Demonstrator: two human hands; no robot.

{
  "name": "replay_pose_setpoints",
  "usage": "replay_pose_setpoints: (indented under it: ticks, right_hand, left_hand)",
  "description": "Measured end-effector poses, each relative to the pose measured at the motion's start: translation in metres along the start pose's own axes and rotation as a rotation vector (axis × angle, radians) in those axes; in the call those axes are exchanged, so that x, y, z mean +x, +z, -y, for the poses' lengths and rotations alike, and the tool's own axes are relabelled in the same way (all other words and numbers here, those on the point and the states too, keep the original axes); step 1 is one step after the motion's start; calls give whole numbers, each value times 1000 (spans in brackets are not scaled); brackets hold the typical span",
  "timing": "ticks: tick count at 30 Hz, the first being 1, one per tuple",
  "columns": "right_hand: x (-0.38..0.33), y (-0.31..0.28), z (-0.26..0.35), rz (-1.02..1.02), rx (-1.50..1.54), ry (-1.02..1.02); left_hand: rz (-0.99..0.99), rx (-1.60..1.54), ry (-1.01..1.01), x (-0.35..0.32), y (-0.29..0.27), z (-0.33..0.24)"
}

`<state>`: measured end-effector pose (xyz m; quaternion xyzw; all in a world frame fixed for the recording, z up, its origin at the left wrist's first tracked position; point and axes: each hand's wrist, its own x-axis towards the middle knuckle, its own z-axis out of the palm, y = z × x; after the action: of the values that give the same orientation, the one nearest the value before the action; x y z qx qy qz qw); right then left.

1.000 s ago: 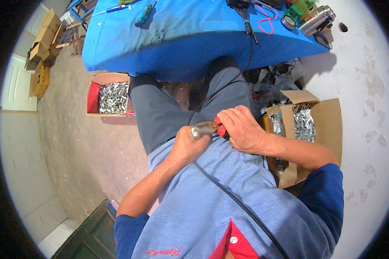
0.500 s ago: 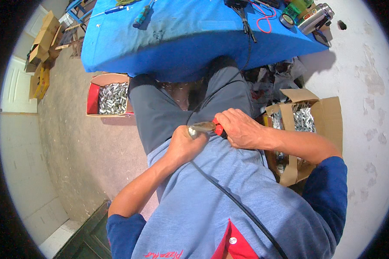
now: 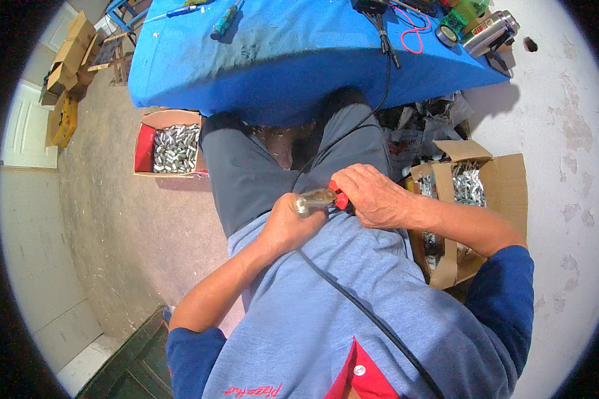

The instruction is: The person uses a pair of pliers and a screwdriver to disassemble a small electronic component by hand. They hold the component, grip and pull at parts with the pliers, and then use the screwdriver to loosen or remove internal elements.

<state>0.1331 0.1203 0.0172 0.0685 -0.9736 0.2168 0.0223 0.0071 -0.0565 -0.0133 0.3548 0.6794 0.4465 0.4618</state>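
Observation:
Over my lap, my right hand (image 3: 378, 198) is wrapped round the red handles of a pair of pliers (image 3: 322, 197). The metal head of the pliers points left, toward my left hand (image 3: 289, 225). That hand is closed, with a small silvery metal piece (image 3: 302, 207) at its fingertips, against the jaws. Fingers and blur hide most of the piece and how the jaws sit on it. A black cable (image 3: 359, 307) runs across my shirt, passes beneath my hands and continues up toward the table.
Ahead stands a table under a blue cloth (image 3: 279, 60), with a screwdriver (image 3: 226, 21), a red wire (image 3: 414, 38) and a steel flask (image 3: 491, 33). A box of small metal cylinders (image 3: 144, 147) is at left. At right is a cardboard box (image 3: 506, 186) of silvery parts, beside a white wall.
Both hands stay together over my lap. The pliers' head has turned slightly, and my left hand has shifted a little with it. The view has moved slightly.

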Motion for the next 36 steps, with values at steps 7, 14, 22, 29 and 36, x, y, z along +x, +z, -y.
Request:
replay_pose_setpoints:
  ticks: [7,14,22,29,36]
  right_hand:
    - [-2,8,-1,72,-4,54]
    - [-4,3,2,37,76,57]
    - [1,-9,-2,118,207,13]
    - [-3,-6,-1,249,199,110]
    - [-3,0,-2,234,162,87]
  left_hand:
    - [-61,-27,-24,-1,4,7]
    - [-55,-79,4,0,7,5]
    - [18,-17,-19,0,3,-1]
    - [40,-16,-33,1,2,-4]
    - [37,-55,-25,1,2,0]
